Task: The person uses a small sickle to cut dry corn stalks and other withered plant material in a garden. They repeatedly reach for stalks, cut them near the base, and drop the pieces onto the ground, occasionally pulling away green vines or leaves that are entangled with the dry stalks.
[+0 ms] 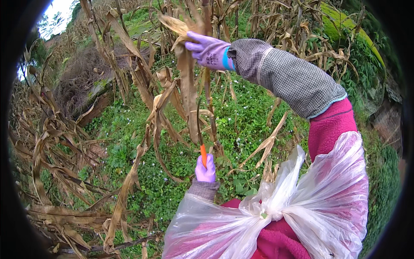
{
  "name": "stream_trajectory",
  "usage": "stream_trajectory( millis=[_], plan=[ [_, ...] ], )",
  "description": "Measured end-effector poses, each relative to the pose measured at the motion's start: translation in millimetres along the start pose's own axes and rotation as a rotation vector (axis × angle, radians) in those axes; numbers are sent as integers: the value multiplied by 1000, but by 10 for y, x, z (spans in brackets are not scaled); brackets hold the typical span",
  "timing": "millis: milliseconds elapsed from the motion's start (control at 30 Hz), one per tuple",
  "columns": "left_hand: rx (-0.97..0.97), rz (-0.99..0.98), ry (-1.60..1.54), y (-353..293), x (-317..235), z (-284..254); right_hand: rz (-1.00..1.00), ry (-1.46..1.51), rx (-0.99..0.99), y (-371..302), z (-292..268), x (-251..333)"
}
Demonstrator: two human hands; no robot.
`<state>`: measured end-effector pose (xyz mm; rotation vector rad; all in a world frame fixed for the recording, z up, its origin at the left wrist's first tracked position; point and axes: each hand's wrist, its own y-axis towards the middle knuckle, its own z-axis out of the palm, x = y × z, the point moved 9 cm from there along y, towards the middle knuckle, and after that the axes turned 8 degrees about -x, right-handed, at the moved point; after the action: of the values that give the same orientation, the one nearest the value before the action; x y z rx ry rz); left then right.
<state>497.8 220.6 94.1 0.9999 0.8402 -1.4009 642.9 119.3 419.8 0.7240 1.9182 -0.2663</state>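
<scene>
Head view: knotted see-through plastic [327, 185] nearest us, on our side of dry corn stalk [208, 91]. Left hand [205, 170] wrapped round orange-handled blade [203, 152], upright near stalk, probably so edge sits clear of other hand. Right hand [209, 49] way higher at stalk, fingers curled over dry leaf [187, 86], maybe steadying things; can't tell if we're pinching stalk too. Droopy leaves [158, 103] left of stalk kinda in way. Green weeds [241, 116] behind stalk, brown brush mound [82, 77] farther off.

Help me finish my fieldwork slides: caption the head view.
Purple-gloved left hand holds an orange-handled blade while the right hand touches dry corn leaves above green undergrowth.
</scene>
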Motion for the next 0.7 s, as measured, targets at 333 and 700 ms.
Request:
stream_trajectory(
  millis=[333,700],
  plan=[
    [157,-241,137,568,-575,1391,-57,-196,90,-562,-95,74],
    [585,-173,1004,-1127,2210,-509,502,247,733,-1981,390,19]
  ],
)
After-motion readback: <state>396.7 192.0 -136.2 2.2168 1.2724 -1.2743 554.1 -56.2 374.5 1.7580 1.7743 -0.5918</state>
